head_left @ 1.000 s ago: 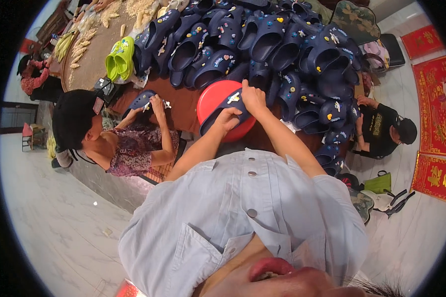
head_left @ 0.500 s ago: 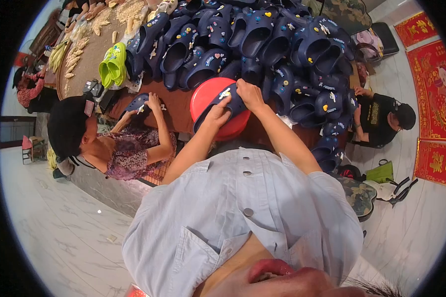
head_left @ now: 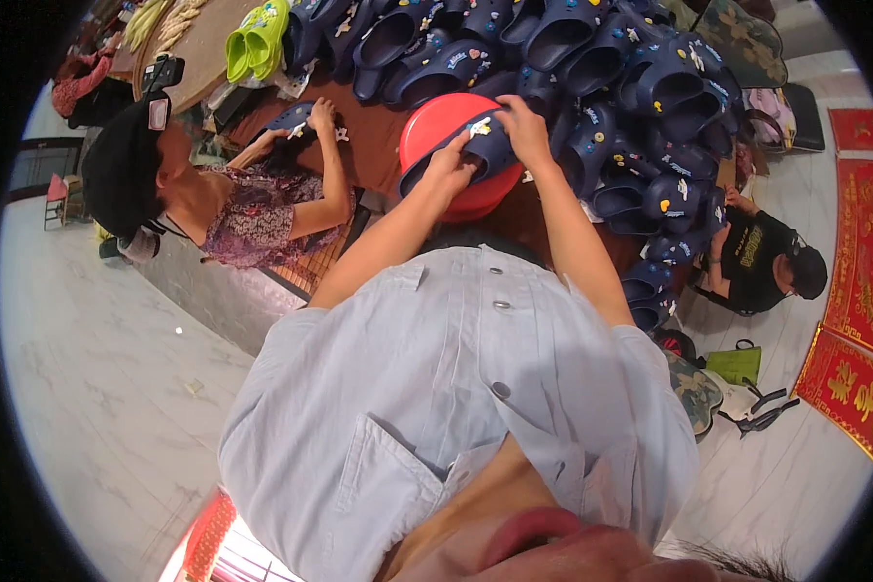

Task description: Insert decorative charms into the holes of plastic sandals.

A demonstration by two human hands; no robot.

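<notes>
**Navy clog [head_left: 495,150] held over a red tub [head_left: 427,126]**

The left grip [head_left: 448,171] clasps the clog's side; the right grip [head_left: 526,132] pinches its toe end. Beneath both, the brown bench [head_left: 373,145] carries heaped clogs [head_left: 684,82] ahead and right of the grip, and a lime-green pair [head_left: 259,44] ahead-left. A co-worker [head_left: 252,218] sits left of the grip. Pale marbled floor [head_left: 97,339] lies back-left; red wall hangings [head_left: 858,252] show far right.

red banner [head_left: 849,388]: gold characters | black shirt [head_left: 753,256]: yellow lettering | navy clog [head_left: 444,80]: pale lettering
</notes>
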